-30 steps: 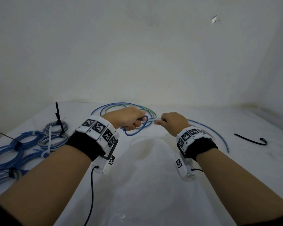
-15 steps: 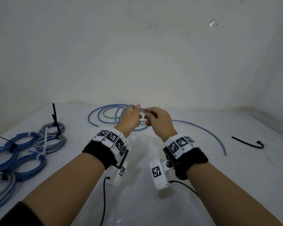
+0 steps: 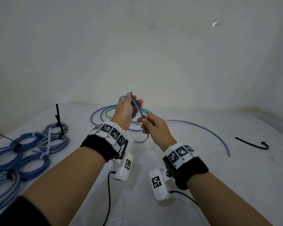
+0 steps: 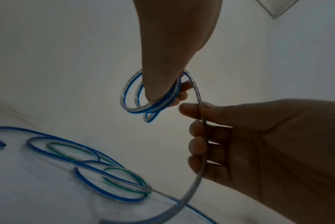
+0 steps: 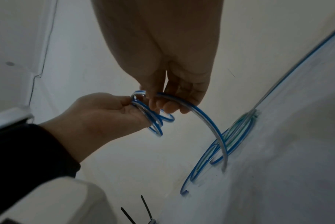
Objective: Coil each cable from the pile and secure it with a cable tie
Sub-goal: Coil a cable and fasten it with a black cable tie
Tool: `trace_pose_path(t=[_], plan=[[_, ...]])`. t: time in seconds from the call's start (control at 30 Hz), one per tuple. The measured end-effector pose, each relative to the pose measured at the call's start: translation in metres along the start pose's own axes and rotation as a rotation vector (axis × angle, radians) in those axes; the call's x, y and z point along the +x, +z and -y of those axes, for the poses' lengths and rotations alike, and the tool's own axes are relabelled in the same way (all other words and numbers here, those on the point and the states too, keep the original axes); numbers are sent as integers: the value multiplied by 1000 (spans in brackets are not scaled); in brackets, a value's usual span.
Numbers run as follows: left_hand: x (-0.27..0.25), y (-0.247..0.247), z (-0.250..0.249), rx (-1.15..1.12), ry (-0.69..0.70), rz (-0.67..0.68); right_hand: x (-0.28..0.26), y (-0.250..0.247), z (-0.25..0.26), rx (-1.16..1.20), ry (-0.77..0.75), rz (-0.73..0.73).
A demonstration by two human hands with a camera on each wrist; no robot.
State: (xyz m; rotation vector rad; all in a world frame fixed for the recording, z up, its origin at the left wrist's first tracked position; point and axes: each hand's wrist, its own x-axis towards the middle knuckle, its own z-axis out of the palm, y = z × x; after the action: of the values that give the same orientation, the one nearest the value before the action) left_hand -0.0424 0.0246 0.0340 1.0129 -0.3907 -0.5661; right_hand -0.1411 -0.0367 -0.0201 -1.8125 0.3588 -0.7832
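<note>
My left hand [image 3: 129, 108] is raised above the table and grips a small coil of blue cable [image 3: 134, 110] of a few loops. The left wrist view shows the coil [image 4: 128, 97] ringing the thumb side of that hand [image 4: 174, 91]. Just below and to the right, my right hand [image 3: 152, 126] is curled round the cable's running part [image 4: 203, 136], which bends down toward the table. The right wrist view shows the right hand [image 5: 174, 97] holding the cable beside the left hand [image 5: 105, 112] and its coil [image 5: 155, 121]. A loose black cable tie [image 3: 252, 143] lies at the right.
Loose blue and green cables [image 3: 108, 115] lie in loops on the white table [image 3: 203, 176] behind my hands; one blue tail [image 3: 211, 132] arcs off to the right. Several tied coils [image 3: 23, 152] with black and white ties sit at the left edge. A wall stands behind.
Both hands have risen off the table. The left hand lifted with the coil and turned upright; the right hand slid to a spot lower on the cable, below the left.
</note>
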Motion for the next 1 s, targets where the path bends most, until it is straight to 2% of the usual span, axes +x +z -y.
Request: trace_pose_path(t=[0.17, 0.27, 0.47, 0.53, 0.63, 0.77, 0.83, 0.93, 1.0], plan=[[-8, 1, -1, -93, -93, 158, 3, -1, 1, 32, -1, -20], [-9, -3, 0, -100, -94, 191, 2, -4, 1, 47, -14, 13], [-5, -6, -5, -130, -43, 166, -5, -2, -9, -17, -3, 344], [-5, -7, -8, -141, -37, 162, -3, -7, -11, -135, 4, 391], [-6, -9, -14, -168, -43, 188, -1, -16, -13, -448, -23, 448], [-9, -11, -23, -129, -51, 244, 5, -31, -26, -741, -84, 377], [-9, -13, -24, -106, -62, 255, 7, -39, -23, -758, -92, 354], [-7, -17, -26, -101, -71, 233, 7, -45, -19, -767, -114, 402], [-5, -19, -28, -114, -62, 230, 7, -51, -19, -640, 34, 375]])
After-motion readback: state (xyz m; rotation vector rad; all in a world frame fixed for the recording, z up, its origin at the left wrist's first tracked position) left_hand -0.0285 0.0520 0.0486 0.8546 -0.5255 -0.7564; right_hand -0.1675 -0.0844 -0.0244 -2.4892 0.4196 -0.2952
